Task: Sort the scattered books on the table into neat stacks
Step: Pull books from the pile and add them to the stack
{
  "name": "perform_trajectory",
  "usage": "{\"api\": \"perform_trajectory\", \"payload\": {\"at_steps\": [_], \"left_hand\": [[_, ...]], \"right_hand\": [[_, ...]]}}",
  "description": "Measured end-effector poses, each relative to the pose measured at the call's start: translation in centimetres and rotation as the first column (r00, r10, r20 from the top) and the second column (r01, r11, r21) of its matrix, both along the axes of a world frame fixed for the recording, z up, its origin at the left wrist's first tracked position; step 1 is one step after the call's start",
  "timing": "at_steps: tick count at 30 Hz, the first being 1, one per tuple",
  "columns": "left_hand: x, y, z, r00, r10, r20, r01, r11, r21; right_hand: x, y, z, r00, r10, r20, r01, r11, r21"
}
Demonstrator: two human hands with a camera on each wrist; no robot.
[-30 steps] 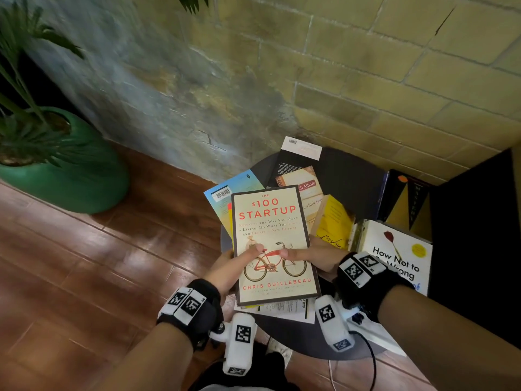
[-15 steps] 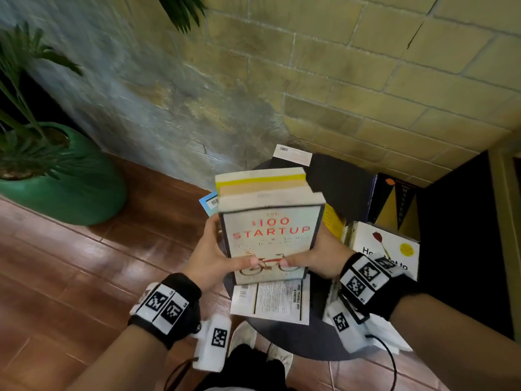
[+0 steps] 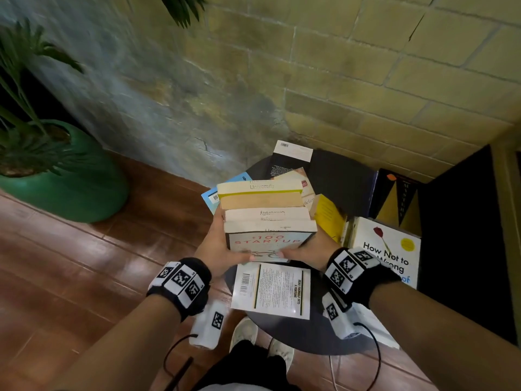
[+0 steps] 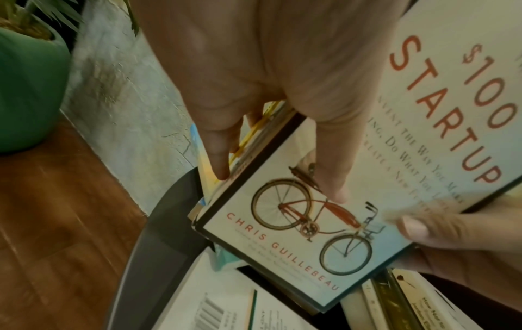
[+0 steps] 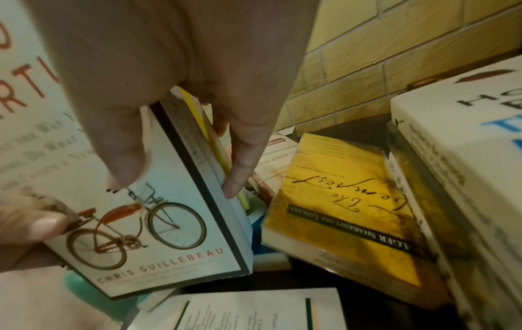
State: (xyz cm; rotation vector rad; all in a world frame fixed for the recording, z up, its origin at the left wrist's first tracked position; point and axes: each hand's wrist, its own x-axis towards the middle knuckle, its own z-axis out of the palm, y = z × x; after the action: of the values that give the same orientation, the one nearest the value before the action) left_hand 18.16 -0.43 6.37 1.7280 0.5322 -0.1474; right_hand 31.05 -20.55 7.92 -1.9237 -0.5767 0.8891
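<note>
A stack of several books (image 3: 265, 213), with "$100 Startup" (image 3: 267, 242) (image 4: 324, 201) (image 5: 158, 225) as the near cover, stands tilted up on its lower edge over the small round dark table (image 3: 296, 334). My left hand (image 3: 218, 248) (image 4: 254, 89) grips its left side, thumb on the cover. My right hand (image 3: 306, 252) (image 5: 169, 78) grips the right side the same way. A white book (image 3: 272, 289) lies face down on the table in front of the stack. A yellow book (image 3: 328, 218) (image 5: 347, 212) lies to its right.
More books lie behind the stack: a blue one (image 3: 210, 194), a black-and-white one (image 3: 290, 155). "How Not to Be Wrong" (image 3: 386, 249) tops a pile at right, beside a black-and-yellow book (image 3: 397, 198). A green plant pot (image 3: 70, 179) stands on the wooden floor at left. The brick wall is close behind.
The stack lay flat on the table one second ago. Both hands have tipped it up onto its lower edge, so the page edges now face up, uncovering the white book beneath.
</note>
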Motion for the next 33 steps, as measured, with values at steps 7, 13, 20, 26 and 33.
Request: {"api": "perform_trajectory", "payload": {"at_steps": [7,13,20,26,33], "left_hand": [[-0.5,-0.3,0.2,0.997,0.068,0.037,-0.069,0.997,0.046],[-0.7,-0.8,3.1,0.998,0.067,-0.021,-0.069,0.985,-0.159],[1.6,-4.3,4.8,0.976,0.183,-0.119,-0.218,0.856,-0.469],[2.6,-7.1,3.3,0.98,0.101,-0.173,-0.17,0.879,-0.446],[3.9,-8.6,0.9,0.966,0.09,-0.242,-0.172,0.923,-0.345]], "right_hand": [[-0.3,0.1,1.0,0.999,-0.037,-0.022,0.037,0.999,0.008],[0.1,-1.6,4.6,0.98,-0.003,-0.198,0.009,1.0,0.029],[-0.3,-4.4,6.2,0.897,-0.286,-0.337,0.297,0.955,-0.02],[-1.4,-8.5,5.5,0.812,-0.403,-0.422,0.435,0.9,-0.024],[-1.6,-13.7,5.1,0.669,-0.651,-0.358,0.681,0.73,-0.053]]}}
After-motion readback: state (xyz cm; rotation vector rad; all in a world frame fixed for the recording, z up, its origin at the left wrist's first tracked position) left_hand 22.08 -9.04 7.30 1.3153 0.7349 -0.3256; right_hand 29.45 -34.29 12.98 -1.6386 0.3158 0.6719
